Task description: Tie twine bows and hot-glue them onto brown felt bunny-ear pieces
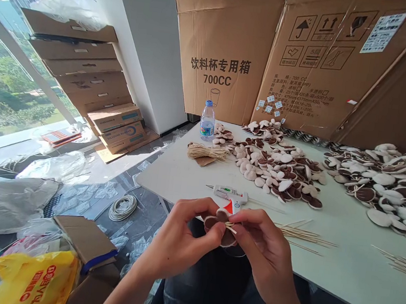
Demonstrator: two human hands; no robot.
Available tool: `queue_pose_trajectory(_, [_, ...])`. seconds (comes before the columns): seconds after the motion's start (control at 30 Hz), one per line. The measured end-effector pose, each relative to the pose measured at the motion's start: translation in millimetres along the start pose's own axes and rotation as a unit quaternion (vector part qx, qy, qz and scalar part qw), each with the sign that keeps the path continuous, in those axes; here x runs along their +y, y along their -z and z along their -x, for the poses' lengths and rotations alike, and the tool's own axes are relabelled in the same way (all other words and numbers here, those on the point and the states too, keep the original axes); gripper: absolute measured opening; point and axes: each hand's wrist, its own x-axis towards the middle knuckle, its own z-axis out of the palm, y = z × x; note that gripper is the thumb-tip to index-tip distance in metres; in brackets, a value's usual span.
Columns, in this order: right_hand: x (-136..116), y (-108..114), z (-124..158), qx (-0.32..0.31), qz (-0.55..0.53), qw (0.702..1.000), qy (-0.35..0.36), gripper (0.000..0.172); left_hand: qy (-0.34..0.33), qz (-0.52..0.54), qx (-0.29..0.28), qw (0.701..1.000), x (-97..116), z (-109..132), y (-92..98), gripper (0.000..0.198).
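Observation:
Near the table's front edge, my left hand (187, 239) and my right hand (267, 244) pinch a brown felt petal-shaped piece (228, 240) with pale edges between them. A thin cream cord or strip (230, 228) lies across its middle, under my fingertips. Both thumbs press near that strip, and the fingers partly cover the piece. Just beyond my hands rests a white hot glue gun (240, 197) with a red trigger, its nozzle pointing left. Several thin wooden sticks (307, 235) lie to the right of my right hand.
Brown and white felt pieces (282, 169) are heaped on the table (170, 177), with another pile (395, 180) at right. A bundle of sticks (207, 152) and a water bottle (207, 121) stand behind. Cardboard boxes (228, 36) form the back; a yellow bag (37, 279) sits lower left.

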Motion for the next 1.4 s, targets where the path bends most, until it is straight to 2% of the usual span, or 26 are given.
queue_pose_trajectory(0.13, [0.9, -0.3, -1.0, 0.029, -0.008, 1.000, 0.005, 0.008, -0.016, -0.003, 0.027, 1.000, 1.6, -1.9, -0.9, 0.017])
queue_pose_trajectory(0.27, [1.3, 3.4, -1.7, 0.043, -0.008, 0.999, 0.015, 0.007, -0.051, 0.023, -0.008, 0.998, 3.6, -1.2, -1.5, 0.015])
queue_pose_trajectory(0.33, [1.6, 4.8, -1.9, 0.049, -0.004, 0.999, 0.024, 0.007, -0.060, 0.026, -0.002, 0.998, 3.9, 0.2, -2.6, 0.011])
queue_pose_trajectory(0.53, [4.3, 5.9, -1.8, 0.001, 0.007, 1.000, 0.023, 0.014, -0.030, -0.027, 0.041, 0.998, 3.0, 2.8, -6.8, 0.006])
queue_pose_trajectory(0.63, [5.4, 7.2, -1.6, -0.009, 0.017, 0.999, 0.027, 0.015, -0.017, -0.055, 0.040, 0.998, 3.4, 2.4, -6.9, 0.008])
queue_pose_trajectory(0.8, [3.5, 7.9, -2.5, -0.021, 0.010, 0.999, 0.027, 0.014, -0.007, -0.066, 0.022, 0.998, 4.3, 1.6, -4.4, 0.009])
queue_pose_trajectory(0.93, [0.7, 4.2, -3.0, -0.026, -0.008, 0.999, 0.020, 0.012, -0.009, -0.036, 0.005, 0.999, 1.0, 0.6, -1.0, 0.013])
queue_pose_trajectory(1.03, [-0.6, 1.8, -2.4, 0.008, -0.013, 1.000, 0.006, 0.010, -0.015, 0.028, -0.012, 0.999, -2.3, -1.2, 1.5, 0.015])
queue_pose_trajectory(1.17, [-0.9, 2.9, -2.6, 0.064, 0.004, 0.998, 0.005, 0.007, -0.017, 0.091, -0.078, 0.993, -2.7, -4.0, 5.4, 0.019])
queue_pose_trajectory(1.23, [-0.9, 4.1, -3.6, 0.075, 0.010, 0.997, 0.004, 0.006, -0.018, 0.092, -0.098, 0.991, -1.4, -4.7, 7.3, 0.022])
queue_pose_trajectory(1.4, [-0.8, 5.2, -5.8, 0.066, 0.011, 0.998, -0.013, 0.008, -0.013, 0.044, -0.096, 0.994, -0.5, -4.9, 8.9, 0.028])
